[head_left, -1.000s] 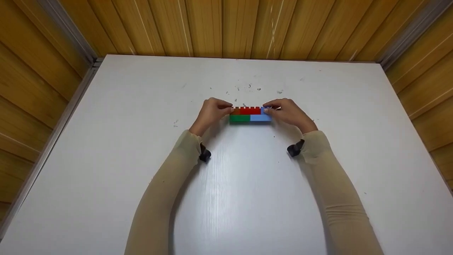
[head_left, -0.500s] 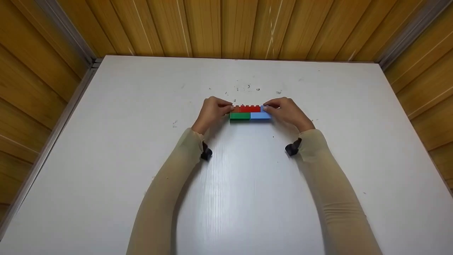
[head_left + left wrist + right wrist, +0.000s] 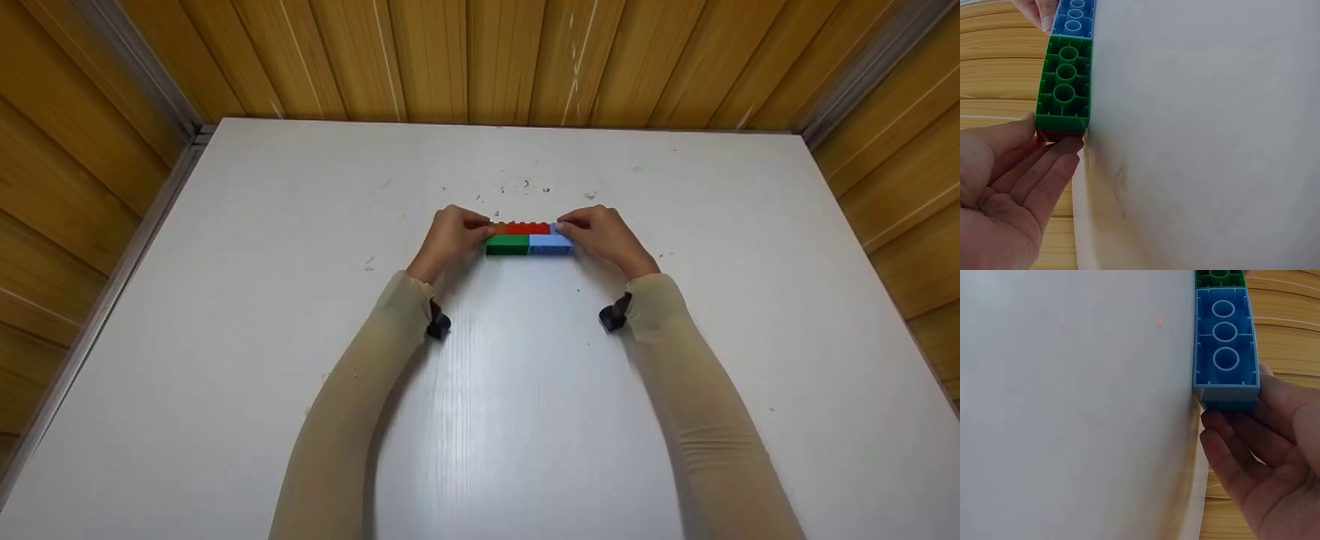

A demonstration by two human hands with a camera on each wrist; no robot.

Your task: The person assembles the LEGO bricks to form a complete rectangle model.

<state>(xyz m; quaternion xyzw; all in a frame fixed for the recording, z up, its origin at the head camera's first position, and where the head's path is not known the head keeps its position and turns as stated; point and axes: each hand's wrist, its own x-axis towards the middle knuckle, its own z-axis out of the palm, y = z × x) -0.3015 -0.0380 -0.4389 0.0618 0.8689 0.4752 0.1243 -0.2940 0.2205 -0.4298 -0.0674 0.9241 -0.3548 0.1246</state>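
Observation:
A two-row strip of toy building bricks is held between both hands near the table's middle in the head view. Its studded row has an orange brick [image 3: 499, 228], a red brick [image 3: 529, 228] and a blue brick [image 3: 554, 228]. The other row joins a green brick [image 3: 507, 245] to a light blue brick [image 3: 551, 244]. My left hand [image 3: 450, 236] pinches the orange end; my right hand [image 3: 609, 236] pinches the blue end. Hollow undersides with round tubes show on the green brick [image 3: 1065, 73] and the light blue brick [image 3: 1224, 337] in the wrist views.
The white table [image 3: 517, 420] carries dark specks and smudges beyond the bricks. Wood-patterned panels [image 3: 435, 60] stand behind it and at both sides. Black wrist cameras [image 3: 439, 325] hang at both sleeve cuffs.
The brick strip has tilted, so more of the light blue brick's underside faces the head camera. Both hands keep their pinch. The right wrist has shifted slightly left.

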